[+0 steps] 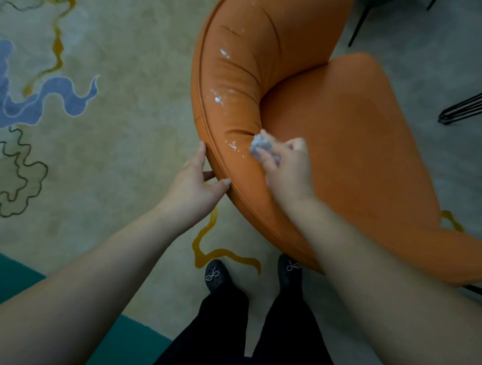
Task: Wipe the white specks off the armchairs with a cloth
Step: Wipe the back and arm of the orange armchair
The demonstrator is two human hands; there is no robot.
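Note:
An orange armchair (347,149) with a curved padded back fills the upper right. White specks (217,99) dot the inner face of its backrest, with more higher up and a small patch just left of the cloth. My right hand (286,168) grips a crumpled pale cloth (260,145) and presses it on the backrest near the seat's edge. My left hand (198,180) holds the outer rim of the backrest, thumb on the piped edge and fingers behind it.
A patterned beige rug (110,147) with blue and yellow swirls covers the floor on the left. Black metal furniture legs (472,108) stand at the upper right. My black shoes (215,276) stand close to the chair's base. A teal surface (3,276) lies at the lower left.

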